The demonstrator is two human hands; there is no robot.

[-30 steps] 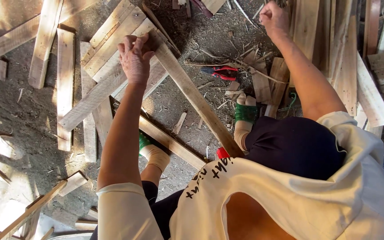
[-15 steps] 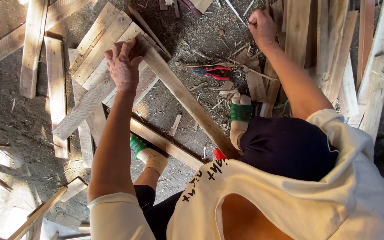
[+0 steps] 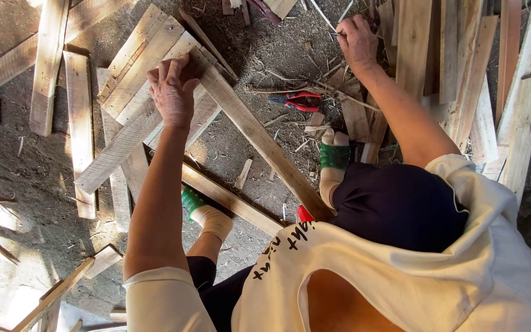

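My left hand point(image 3: 170, 92) lies palm down on the upper end of a long wooden plank point(image 3: 259, 135), fingers curled over its edge. The plank runs diagonally down to my knees across a stack of pale slats point(image 3: 136, 58). My right hand point(image 3: 356, 40) is stretched out to the far right, its fingers pinched on a thin sliver among straw and wood scraps. Red-handled pliers point(image 3: 296, 100) lie on the dirt between my hands. My feet in green and beige socks point(image 3: 334, 154) rest on the ground.
Loose boards lie scattered on the dirt floor at the left point(image 3: 47, 67). A dense pile of long slats point(image 3: 462, 74) fills the right side. A second plank point(image 3: 228, 200) lies under my left leg. Small offcuts point(image 3: 102, 258) sit at the lower left.
The view has drifted a little, so everything sits slightly lower and further left. Both hands stay where they were, left on the plank, right among the scraps.
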